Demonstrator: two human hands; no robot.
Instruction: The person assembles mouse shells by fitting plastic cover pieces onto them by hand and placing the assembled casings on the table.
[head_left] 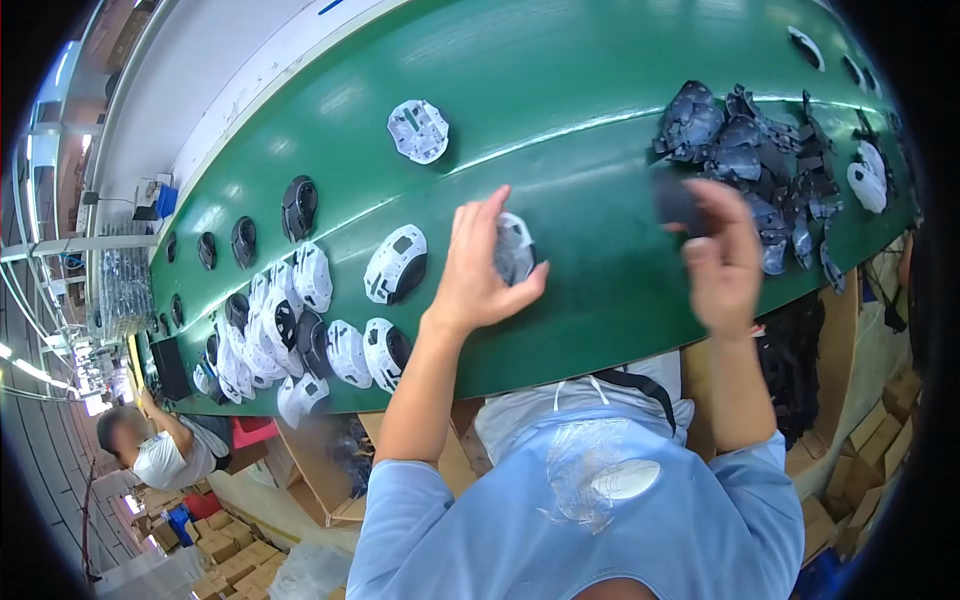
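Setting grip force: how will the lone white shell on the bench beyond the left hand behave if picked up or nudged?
The white shell is probably stiff, since it looks like moulded plastic. Likely light, being open and thin-rimmed. It might slide when nudged, as the green bench looks smooth and shiny.

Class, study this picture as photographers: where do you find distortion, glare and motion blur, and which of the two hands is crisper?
Head view: strong wide-angle distortion, with the table bowed and dark corners; a bright glare streak along the tabletop; lamps at lower left burnt out to white; right hand and its dark piece blurred, left hand crisper.
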